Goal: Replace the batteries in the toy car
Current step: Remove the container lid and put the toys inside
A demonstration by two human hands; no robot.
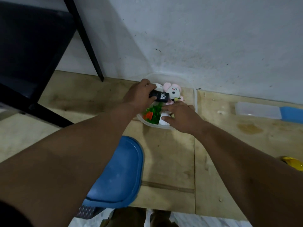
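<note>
**Two hands at one clear tub of toys**

We count one clear plastic tub [195, 97] holding one pink plush mouse [173, 91] and one green-and-orange plastic toy [151, 114]. Our left hand [139, 95] grips a black box [159, 96] above the tub; our right hand [180, 117] rests spread on the contents. We cannot identify a toy car. One blue lid [118, 174] lies nearby.

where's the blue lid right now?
Head view: the blue lid lies on the wooden table under the left forearm, nearer the person than the clear tub.
</note>
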